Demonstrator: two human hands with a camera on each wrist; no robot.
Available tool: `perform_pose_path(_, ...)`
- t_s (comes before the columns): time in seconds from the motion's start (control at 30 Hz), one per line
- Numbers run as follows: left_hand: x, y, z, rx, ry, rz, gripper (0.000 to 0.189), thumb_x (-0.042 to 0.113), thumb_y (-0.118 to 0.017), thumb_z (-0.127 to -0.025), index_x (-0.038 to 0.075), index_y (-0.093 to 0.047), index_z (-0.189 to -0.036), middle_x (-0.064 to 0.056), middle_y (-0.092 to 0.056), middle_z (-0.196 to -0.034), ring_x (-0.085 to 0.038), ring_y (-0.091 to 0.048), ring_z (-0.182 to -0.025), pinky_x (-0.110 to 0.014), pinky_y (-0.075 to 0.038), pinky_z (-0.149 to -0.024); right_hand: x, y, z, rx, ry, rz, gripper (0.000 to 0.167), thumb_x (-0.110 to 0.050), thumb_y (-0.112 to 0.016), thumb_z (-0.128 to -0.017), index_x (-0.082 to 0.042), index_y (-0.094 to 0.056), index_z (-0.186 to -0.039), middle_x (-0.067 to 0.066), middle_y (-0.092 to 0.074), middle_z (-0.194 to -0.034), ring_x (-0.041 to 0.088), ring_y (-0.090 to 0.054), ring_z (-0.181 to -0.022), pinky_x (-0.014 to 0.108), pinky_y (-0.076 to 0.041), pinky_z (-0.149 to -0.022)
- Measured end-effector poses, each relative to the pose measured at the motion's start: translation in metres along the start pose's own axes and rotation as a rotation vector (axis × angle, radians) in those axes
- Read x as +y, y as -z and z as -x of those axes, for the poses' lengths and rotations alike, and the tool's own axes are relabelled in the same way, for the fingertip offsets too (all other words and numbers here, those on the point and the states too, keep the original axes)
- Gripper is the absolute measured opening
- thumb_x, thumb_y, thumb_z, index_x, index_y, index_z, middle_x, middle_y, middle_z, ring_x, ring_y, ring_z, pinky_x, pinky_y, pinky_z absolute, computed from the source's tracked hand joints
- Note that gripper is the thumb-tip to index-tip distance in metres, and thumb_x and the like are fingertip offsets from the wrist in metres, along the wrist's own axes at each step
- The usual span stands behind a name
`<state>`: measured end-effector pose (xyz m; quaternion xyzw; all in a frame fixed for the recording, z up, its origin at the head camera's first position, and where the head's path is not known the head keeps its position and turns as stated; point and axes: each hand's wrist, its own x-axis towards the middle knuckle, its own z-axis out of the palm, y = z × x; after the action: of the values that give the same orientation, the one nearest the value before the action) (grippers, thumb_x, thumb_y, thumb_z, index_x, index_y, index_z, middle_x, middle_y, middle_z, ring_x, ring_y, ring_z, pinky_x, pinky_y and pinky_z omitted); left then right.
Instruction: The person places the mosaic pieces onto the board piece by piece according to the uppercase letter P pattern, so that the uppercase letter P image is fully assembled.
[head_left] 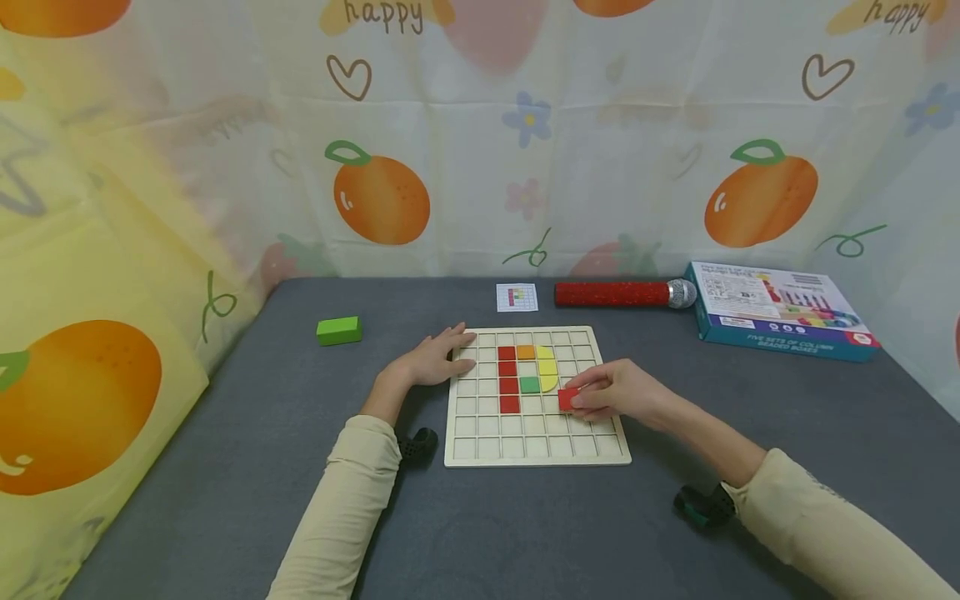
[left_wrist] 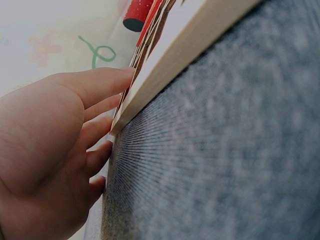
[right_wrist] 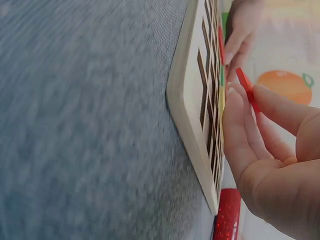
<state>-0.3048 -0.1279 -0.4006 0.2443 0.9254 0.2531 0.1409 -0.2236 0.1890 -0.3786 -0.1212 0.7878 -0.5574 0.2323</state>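
Observation:
A pale wooden grid board [head_left: 487,452] lies on the table. Set in its squares are a column of red tiles [head_left: 508,385], an orange tile [head_left: 527,352], a green tile [head_left: 529,384] and yellow pieces with rounded right sides [head_left: 548,367]. My left hand [head_left: 435,358] rests with extended fingers at the board's upper left edge; in the left wrist view the thumb [left_wrist: 107,82] lies on the rim. Between thumb and fingers, my right hand [head_left: 622,392] pinches a flat red tile [right_wrist: 247,89] over the board's right part, just right of the yellow pieces.
Behind the board lie a small printed card [head_left: 517,297] and a glittery red microphone [head_left: 611,294]. A blue-and-white box [head_left: 787,312] sits at the back right. A green block [head_left: 339,331] is off to the left. A fruit-print curtain [head_left: 465,183] hangs behind the table.

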Motion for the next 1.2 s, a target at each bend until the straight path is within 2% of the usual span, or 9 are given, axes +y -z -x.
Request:
perform_pose_path(0.87, 0.001, 0.001, 0.002, -0.004, -0.010, 0.011, 0.060, 0.028, -0.052, -0.100, 0.004, -0.028, -0.150, -0.015, -0.011, -0.157, -0.031, -0.005, -0.144, -0.053, -0.001, -0.112, -0.006, -0.036, -0.016, -0.053, -0.077, -0.101, 0.030, -0.005, -0.069, -0.087, 0.007, -0.062, -0.114, 0.016, -0.070, -0.091, 0.021, -0.069, -0.075, 0.033, -0.057, -0.070)
perform_pose_path(1.2, 0.000, 0.000, 0.000, 0.000, 0.001, 0.003, 0.061, 0.029, -0.052, -0.099, 0.005, -0.029, -0.150, -0.014, -0.012, -0.157, -0.030, -0.006, -0.144, -0.053, -0.001, -0.113, -0.011, -0.050, -0.022, -0.057, -0.101, -0.100, 0.028, -0.004, -0.070, -0.086, 0.005, -0.066, -0.111, 0.016, -0.071, -0.089, 0.020, -0.069, -0.071, 0.032, -0.057, -0.068)
